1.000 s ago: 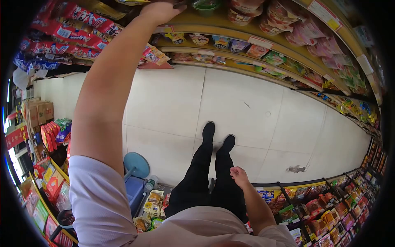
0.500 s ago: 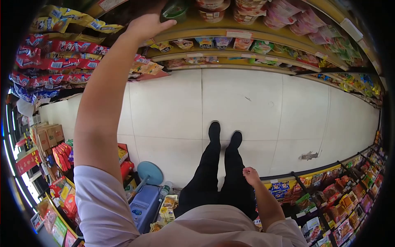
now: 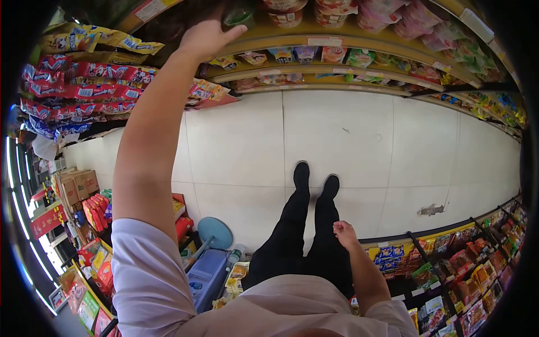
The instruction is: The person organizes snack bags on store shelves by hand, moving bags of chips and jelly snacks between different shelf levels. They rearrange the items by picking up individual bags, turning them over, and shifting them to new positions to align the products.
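My left hand (image 3: 208, 38) reaches far up to the shelf at the top left. Its thumb sticks out to the right along the lower edge of a green see-through container (image 3: 238, 18), and its other fingers are lost in the dark of the shelf. Lidded tubs (image 3: 285, 17) with red and brown print stand just right of that container. Low by my right thigh hangs my right hand (image 3: 346, 233), its fingers curled in, with nothing showing in them.
Shelves of snack bags (image 3: 106, 92) curve along the top and left. Behind me on the right is a rack of packets (image 3: 449, 269). A blue round stool (image 3: 215, 233), a blue-grey bin (image 3: 205, 275) and cardboard boxes (image 3: 78, 184) stand lower left. Pale floor tiles (image 3: 337, 135) lie between.
My left hand has shifted slightly right, its thumb still at the green container. The floor and my legs sit a little further right in view. My right hand stays low and curled.
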Demonstrator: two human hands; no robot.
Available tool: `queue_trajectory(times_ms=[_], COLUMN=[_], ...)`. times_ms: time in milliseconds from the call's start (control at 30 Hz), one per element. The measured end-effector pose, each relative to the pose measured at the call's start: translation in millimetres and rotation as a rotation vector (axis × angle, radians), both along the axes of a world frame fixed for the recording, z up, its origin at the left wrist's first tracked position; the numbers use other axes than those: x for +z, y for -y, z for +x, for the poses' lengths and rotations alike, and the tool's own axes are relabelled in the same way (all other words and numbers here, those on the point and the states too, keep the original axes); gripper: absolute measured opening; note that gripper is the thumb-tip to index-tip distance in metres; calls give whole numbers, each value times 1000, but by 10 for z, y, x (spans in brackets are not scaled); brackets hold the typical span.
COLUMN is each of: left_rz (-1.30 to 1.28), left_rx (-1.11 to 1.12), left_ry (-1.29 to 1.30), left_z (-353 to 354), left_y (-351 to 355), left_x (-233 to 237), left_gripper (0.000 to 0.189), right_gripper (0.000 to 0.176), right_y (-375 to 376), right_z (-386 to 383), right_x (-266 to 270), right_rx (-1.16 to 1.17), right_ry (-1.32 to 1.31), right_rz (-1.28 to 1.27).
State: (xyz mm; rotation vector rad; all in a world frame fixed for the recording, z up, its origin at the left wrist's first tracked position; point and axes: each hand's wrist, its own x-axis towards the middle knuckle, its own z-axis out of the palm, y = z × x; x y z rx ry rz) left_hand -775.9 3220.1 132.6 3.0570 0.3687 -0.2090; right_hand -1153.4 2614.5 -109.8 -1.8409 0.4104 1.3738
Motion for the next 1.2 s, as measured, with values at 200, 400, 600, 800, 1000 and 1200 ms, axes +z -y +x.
queue_trajectory(times_ms=[200, 400, 600, 800, 1000, 1200], left_rz=[12, -2, -354, -591, -378, 45], left_rx=[99, 89, -253, 53, -267, -222], left_ry=[78, 146, 714, 407, 604, 410], left_z=[-110, -78, 177, 548, 669, 410], left_y=[-473, -341, 349, 886, 647, 1346], left_x=[-58, -27, 48, 284, 94, 478], left_gripper=[72, 73, 60, 96, 82, 71], right_gripper=[20, 24, 21, 20, 22, 20], right_y=[291, 484, 262, 32, -77, -144], right_z=[-131, -271, -155, -165, -170, 255], right_x=[-95, -308, -275, -291, -243, -318], right_rx=[-38, 72, 90, 36, -109, -148], right_ry=[-17, 110, 204, 188, 149, 246], right_rz=[-49, -150, -41, -5, 20, 72])
